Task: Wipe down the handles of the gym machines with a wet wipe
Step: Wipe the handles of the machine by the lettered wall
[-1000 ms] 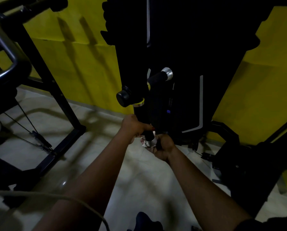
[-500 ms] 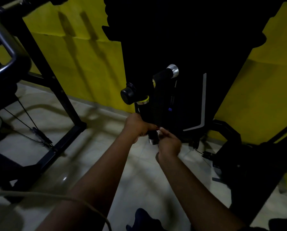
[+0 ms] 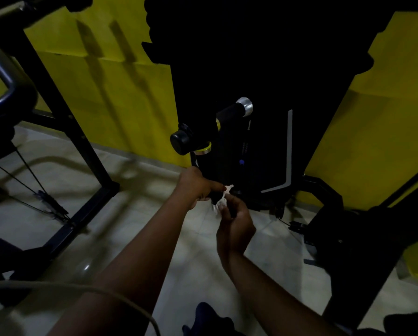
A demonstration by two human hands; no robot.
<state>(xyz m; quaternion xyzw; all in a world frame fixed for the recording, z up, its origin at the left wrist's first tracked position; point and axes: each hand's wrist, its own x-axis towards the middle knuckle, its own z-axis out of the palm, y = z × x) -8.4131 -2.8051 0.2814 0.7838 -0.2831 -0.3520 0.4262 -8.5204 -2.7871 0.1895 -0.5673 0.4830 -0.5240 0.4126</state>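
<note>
Gripping the black upright machine handle (image 3: 199, 162), the left hand (image 3: 196, 185) sits just above the crumpled white wet wipe (image 3: 223, 198), pinched by the right hand (image 3: 236, 224) at the handle's lower end.

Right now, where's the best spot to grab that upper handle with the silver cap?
Take the upper handle by its black sleeve, between the yellow ring and the silver cap. Come from the right, cap-end side: that end juts free, while the other end is mounted.
</note>
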